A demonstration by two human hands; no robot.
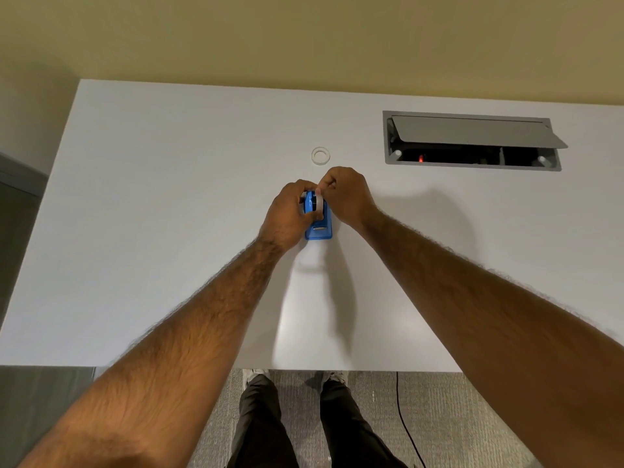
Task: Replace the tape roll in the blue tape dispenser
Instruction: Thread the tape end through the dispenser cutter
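The blue tape dispenser [319, 228] stands on the white table [169, 197], its cutter end towards me. A tape roll [316, 201] sits upright in its cradle. My left hand [292, 216] wraps the dispenser's left side, thumb against the roll. My right hand [347, 195] is at the roll's far right, fingers pinched on a pale strip of tape at the top of the roll. A second small white ring [320, 155], flat on the table, lies just beyond my hands.
An open cable hatch [472, 143] with a raised grey flap is set into the table at the back right. The table's near edge runs above my legs and shoes; a black cable [403, 420] trails on the carpet.
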